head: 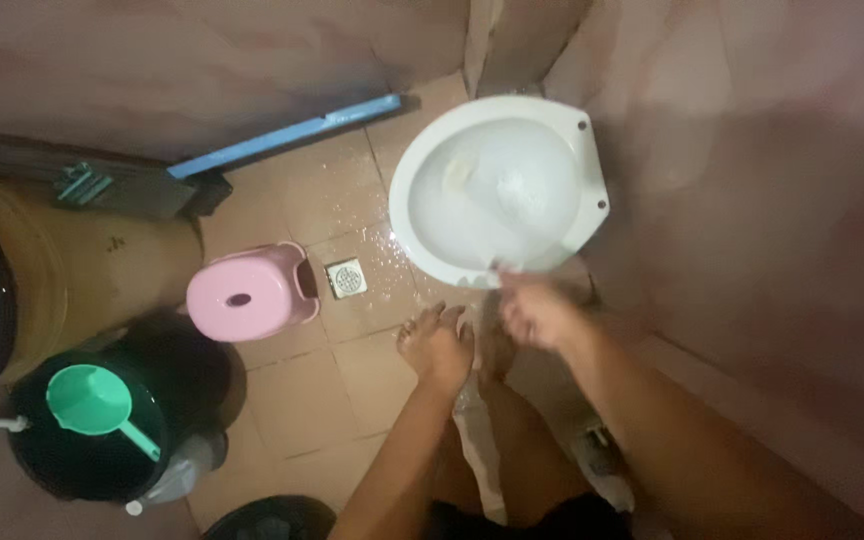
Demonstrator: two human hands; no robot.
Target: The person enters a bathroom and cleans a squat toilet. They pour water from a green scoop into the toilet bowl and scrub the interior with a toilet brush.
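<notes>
— What do we have closest to us?

— Our two bare forearms reaching down. Our left hand [436, 345] hangs with fingers spread and loose, gripping nothing that we can make out. Our right hand [537, 312] is blurred; it sits just at the near rim of the white toilet bowl [432, 150], and we cannot tell whether it is closed on anything.

— And between the hands?

— A pale strip, maybe cloth, runs down between our legs, but it is too smeared for us to say what it is.

— Off to our left?

— A dark bucket [187, 365] of water with a green dipper [92, 402] floating in it. Just past it stands a pink plastic stool [247, 292], and beside that a small square floor drain [346, 278] in the wet tan tiles [297, 395].

— Farther out?

— The bowl stands against the far corner, water inside it. A blue-handled tool [287, 135] lies along the foot of the far wall.
</notes>
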